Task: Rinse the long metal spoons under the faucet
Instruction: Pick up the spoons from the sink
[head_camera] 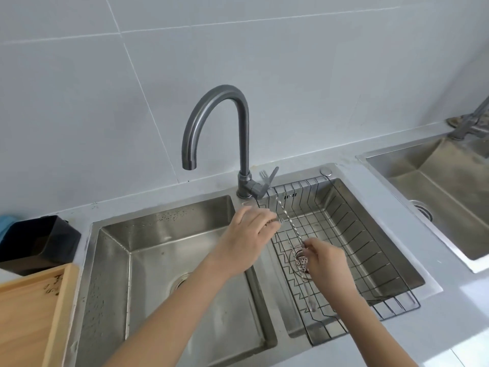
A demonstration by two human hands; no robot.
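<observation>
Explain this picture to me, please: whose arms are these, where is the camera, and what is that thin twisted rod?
No machine here: a person wears a camera on the head, looking down at both bare hands. The right hand pinches a long twisted metal spoon above the wire basket in the right basin. The left hand reaches toward the faucet handle. The spout hangs over the left basin; no water shows. A black container and a wooden board lie at left.
</observation>
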